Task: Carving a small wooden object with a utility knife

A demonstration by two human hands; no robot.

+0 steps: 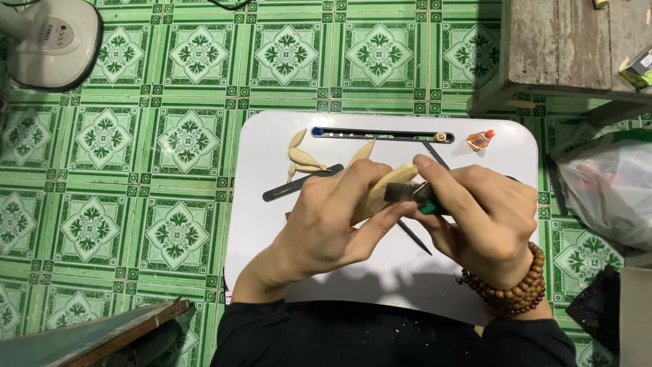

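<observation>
At the far left, a white fan base (51,41) stands on the green patterned tile floor (136,136), and the edge of a dark board (102,333) juts in at the bottom corner. On the white rounded lap worktop (272,245) lie a few pale carved wooden petals (304,158) and a flat dark file (302,183), both just beyond the left hand (326,224). That hand is closed around a pale, leaf-shaped piece of carved wood (387,187), thumb along its underside, fingers wrapped over the top. The piece's long axis runs on a diagonal — low end buried in the left palm, tip pointing up and to the right, towards the other hand. The right hand (482,217), with a brown wooden bead bracelet (516,289) on its wrist, is clamped on a small dark tool with a green handle (418,197); the tool's working end touches the wood near its upper end. The two hands meet over the worktop's middle — knuckles almost touching. A thin dark pick (414,238) lies under them, a long slotted tray (380,134) runs along the far edge, and a small orange-capped bottle (479,140) sits to the right. A weathered wooden bench (564,47) and a clear plastic bag (604,190) are at the right.
</observation>
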